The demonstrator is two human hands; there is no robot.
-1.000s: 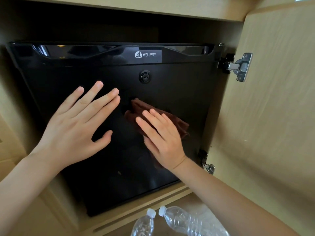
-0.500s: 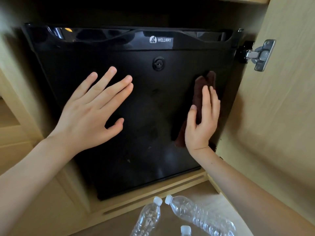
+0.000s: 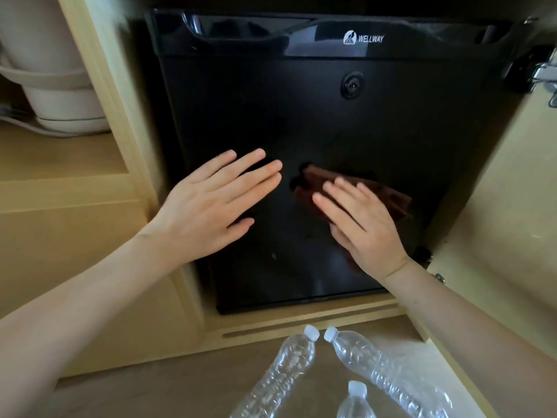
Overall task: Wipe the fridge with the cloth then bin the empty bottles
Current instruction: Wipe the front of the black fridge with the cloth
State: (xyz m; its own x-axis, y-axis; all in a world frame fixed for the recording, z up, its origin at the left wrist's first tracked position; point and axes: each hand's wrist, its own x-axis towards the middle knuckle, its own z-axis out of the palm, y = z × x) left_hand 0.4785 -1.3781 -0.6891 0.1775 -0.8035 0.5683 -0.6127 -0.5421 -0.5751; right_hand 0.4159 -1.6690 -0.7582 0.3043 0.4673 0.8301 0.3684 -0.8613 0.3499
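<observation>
A black mini fridge (image 3: 301, 110) with a round lock sits inside a wooden cabinet. My right hand (image 3: 361, 224) presses a brown cloth (image 3: 388, 194) flat against the middle of the fridge door, fingers spread over it. My left hand (image 3: 211, 209) lies flat on the door just left of the cloth, fingers apart, holding nothing. Three clear empty plastic bottles with white caps lie on the floor in front of the fridge: one on the left (image 3: 283, 375), one on the right (image 3: 379, 372), and a third (image 3: 355, 402) at the bottom edge.
The open wooden cabinet door (image 3: 506, 221) stands to the right, with a metal hinge (image 3: 545, 76) at its top. A white appliance (image 3: 51, 70) sits on a shelf to the left. The wood floor (image 3: 168, 393) lies below.
My right hand has swept the cloth from the door's right edge back to the middle, lower down. My left hand stays flat on the door. The view has shifted right and down.
</observation>
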